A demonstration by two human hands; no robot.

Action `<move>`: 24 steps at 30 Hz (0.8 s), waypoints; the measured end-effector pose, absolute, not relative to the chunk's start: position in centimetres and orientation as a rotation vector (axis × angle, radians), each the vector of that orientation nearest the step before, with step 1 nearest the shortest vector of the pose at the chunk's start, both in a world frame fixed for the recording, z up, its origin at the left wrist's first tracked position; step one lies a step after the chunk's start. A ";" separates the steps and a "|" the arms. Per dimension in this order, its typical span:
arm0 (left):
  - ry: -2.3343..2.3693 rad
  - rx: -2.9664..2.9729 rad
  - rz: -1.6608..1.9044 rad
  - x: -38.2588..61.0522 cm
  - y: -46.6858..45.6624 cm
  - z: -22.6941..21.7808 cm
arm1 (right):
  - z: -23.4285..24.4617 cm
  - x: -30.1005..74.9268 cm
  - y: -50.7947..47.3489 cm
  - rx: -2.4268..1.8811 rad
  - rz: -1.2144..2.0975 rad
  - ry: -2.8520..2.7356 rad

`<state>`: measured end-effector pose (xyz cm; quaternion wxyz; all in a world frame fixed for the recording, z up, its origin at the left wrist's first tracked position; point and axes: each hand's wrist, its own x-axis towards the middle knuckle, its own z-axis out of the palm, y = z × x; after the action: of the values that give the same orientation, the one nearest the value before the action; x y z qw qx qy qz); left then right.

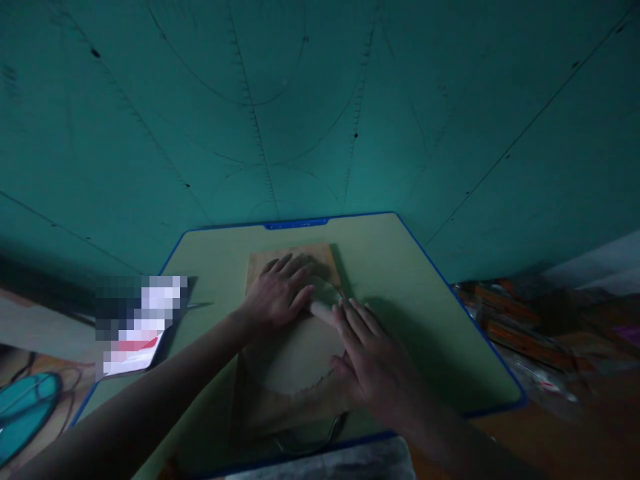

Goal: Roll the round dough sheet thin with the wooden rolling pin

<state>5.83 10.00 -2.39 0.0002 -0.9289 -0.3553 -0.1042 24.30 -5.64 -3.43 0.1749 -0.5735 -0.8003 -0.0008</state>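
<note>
A wide, thin round sheet of dough [285, 367] lies on a wooden board [290, 417], with a ragged edge at its lower right. Across the dough runs a pale, slim rolling pin [323, 312]; only its middle shows between my hands. My left hand [280, 293] rests over the pin's left part, fingers stretched forward and thumb apart. Over its right part lies my right hand [367, 350], palm down, with the fingers straight and close together. Both hands hide the ends of the pin.
The board lies on a pale table [400, 287] with a blue rim. A phone-like screen [143, 333], partly pixelated, leans at the left table edge. A green marked wall [320, 133] rises directly behind. Packets [520, 340] lie on the right, and a turquoise round object [30, 407] is at lower left.
</note>
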 end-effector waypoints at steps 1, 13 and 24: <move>-1.123 -2.912 -0.314 5.7 9.9 -2.4 | -3.4 24.0 -5.8 -1.627 -0.015 -2.264; -1.336 -2.945 -0.248 15.3 17.0 -1.9 | -4.8 32.3 2.4 -1.819 -0.072 -2.323; -1.093 -2.933 -0.346 4.9 7.7 -2.2 | -4.3 25.7 -5.0 -1.771 -0.142 -2.188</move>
<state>4.94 7.68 -2.23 -0.0039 -0.9314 -0.3471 -0.1099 25.71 -5.02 -4.27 0.1609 -0.6203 -0.7661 -0.0499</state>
